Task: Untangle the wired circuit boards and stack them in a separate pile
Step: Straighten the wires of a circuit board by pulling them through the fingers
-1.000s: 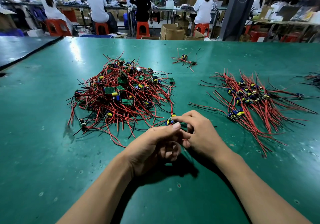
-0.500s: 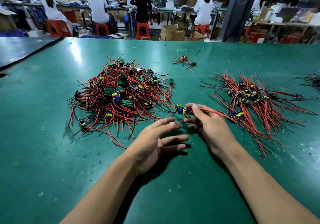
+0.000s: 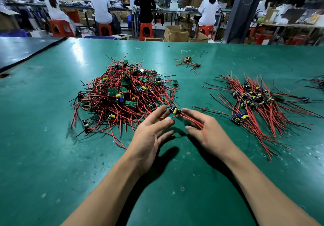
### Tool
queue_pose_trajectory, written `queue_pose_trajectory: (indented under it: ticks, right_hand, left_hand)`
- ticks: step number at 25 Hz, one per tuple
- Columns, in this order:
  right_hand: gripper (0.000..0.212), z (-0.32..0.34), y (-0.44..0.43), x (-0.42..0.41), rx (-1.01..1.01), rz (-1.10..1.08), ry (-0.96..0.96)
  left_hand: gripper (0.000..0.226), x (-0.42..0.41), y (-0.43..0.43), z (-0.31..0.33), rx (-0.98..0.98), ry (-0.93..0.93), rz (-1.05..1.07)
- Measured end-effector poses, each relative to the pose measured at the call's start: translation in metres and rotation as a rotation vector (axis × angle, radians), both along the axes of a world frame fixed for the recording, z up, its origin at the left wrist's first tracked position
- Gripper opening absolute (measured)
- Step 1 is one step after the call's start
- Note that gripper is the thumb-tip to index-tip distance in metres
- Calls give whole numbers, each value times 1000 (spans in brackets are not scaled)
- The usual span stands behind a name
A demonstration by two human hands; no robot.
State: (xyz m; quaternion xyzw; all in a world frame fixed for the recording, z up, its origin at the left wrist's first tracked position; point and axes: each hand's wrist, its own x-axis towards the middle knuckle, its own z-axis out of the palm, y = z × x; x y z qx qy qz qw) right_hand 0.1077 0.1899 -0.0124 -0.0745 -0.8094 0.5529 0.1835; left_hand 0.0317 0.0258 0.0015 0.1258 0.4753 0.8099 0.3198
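A tangled heap of wired circuit boards (image 3: 126, 94), green boards with red and black leads, lies left of centre on the green table (image 3: 43, 155). A sorted pile of boards (image 3: 252, 98) with combed-out leads lies at the right. Between them, one wired circuit board (image 3: 175, 110) with blue and yellow parts sits just above the table. My right hand (image 3: 208, 133) grips its red leads, which run across the fingers. My left hand (image 3: 150, 134) has its fingers spread, with the fingertips touching the leads on the board's left side.
A small separate bundle of wired boards (image 3: 188, 61) lies farther back, centre. More wires (image 3: 317, 82) poke in at the right edge. A second table (image 3: 21, 50) adjoins at the far left. People sit on orange stools at benches behind.
My right hand has brought the single board back toward the centre, and my left hand has reached forward to it with fingers spread. A second ago both hands were bunched together over it.
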Motion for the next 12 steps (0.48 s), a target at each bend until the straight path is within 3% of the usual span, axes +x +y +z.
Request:
queue_pose_trajectory:
  ticks: [3, 6, 10, 12]
  right_hand:
    - [63, -1, 1, 0, 223, -19, -90]
    - [57, 1, 3, 3, 356, -47, -104]
    - [23, 10, -6, 1, -62, -152, 20]
    - [15, 14, -13, 0, -130, -86, 8]
  left_hand:
    - [39, -3, -2, -2, 18, 27, 55]
    - [36, -3, -2, -3, 44, 46, 83]
    - [30, 3, -1, -4, -48, 205, 109]
    - [24, 5, -2, -4, -99, 301, 93]
